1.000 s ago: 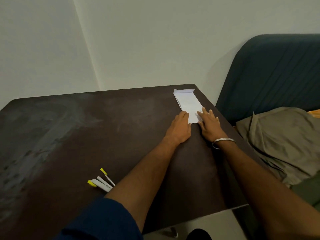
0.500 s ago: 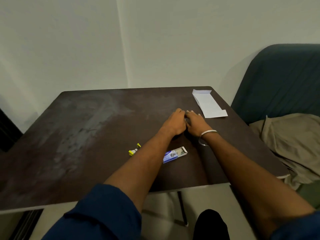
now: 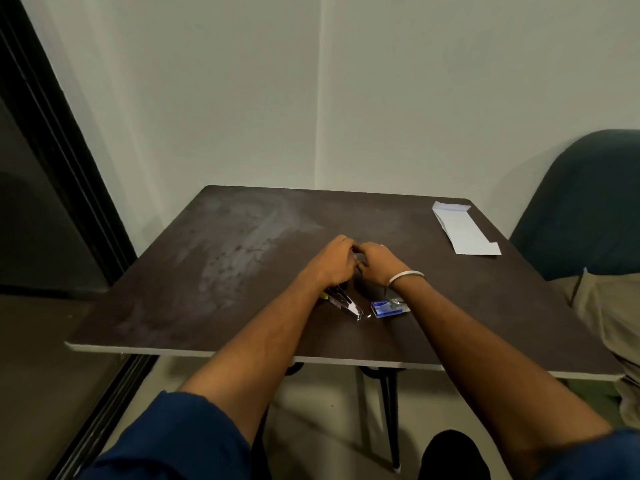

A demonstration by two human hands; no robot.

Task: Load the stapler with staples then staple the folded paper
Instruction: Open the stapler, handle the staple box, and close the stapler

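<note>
My left hand (image 3: 334, 259) and my right hand (image 3: 377, 263) meet fingertip to fingertip over the middle of the dark table (image 3: 214, 306). All fingers are curled inward, and whatever lies between them is hidden. The stapler (image 3: 343, 302), black and metal with a yellow end, lies opened just below my left wrist; I cannot tell whether the hand touches it. A small blue staple box (image 3: 387, 307), slid open, sits under my right wrist. The folded white paper (image 3: 464, 230) lies at the far right corner, apart from both hands.
A dark blue-green seat back (image 3: 585, 202) stands right of the table, with a beige cloth (image 3: 602, 306) draped beside it. Pale walls meet in a corner behind the table. A dark door frame (image 3: 62, 168) runs down the left. The table's front edge (image 3: 242, 353) is close to me.
Both hands left the folded paper and came together at the table's middle. The view swung left and back, bringing the stapler and staple box under my wrists.
</note>
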